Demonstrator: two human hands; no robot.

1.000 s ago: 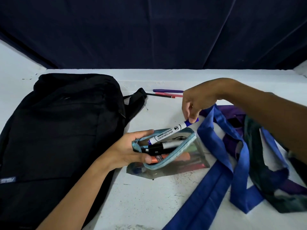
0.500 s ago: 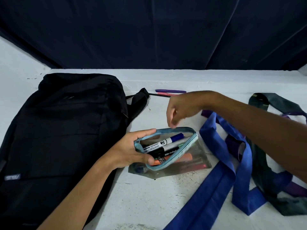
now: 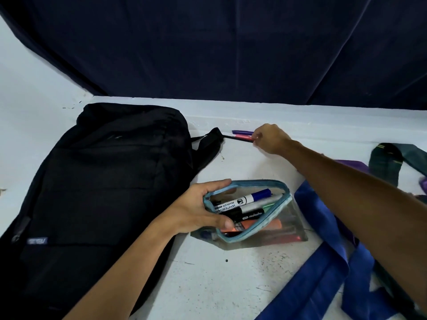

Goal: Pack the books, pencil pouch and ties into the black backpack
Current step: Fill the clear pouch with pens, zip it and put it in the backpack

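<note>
Head view. The pencil pouch (image 3: 251, 211) is lying on the white desk (image 3: 208, 280), near centre, just right of the black backpack (image 3: 104, 181). The left hand (image 3: 198, 209) is gripping the pouch at its left end, thumb on the near lip and fingers (image 3: 219, 182) curled over the far lip, holding the mouth spread open. Inside, a whiteboard marker (image 3: 245, 200), a highlighter and other pens are showing. The right hand (image 3: 270, 138) is reaching to the far side of the desk, its fingers meeting the loose pens (image 3: 241, 136) beside the backpack strap (image 3: 208, 144); whether a pen is actually pinched cannot be told.

Handling, as a judgement:
1. The pouch is looking light, with soft clear walls and a fabric zip border. It is likely sagging if lifted by 1 corner with the zip open, so contents may spill. Closing the zip, then gripping across the stiffer zip border, is the safer hold.
2. The loose pens are thin, rigid and smooth, and are likely rolling; a fingertip pinch at mid-barrel is suiting them.
3. The ties (image 3: 323, 269), blue, purple and dark green, are lying tangled at right. They are limp and probably slippery; gathering them in a bunch is advised.
4. The backpack is lying flat and appears closed. No books are in view.
</note>
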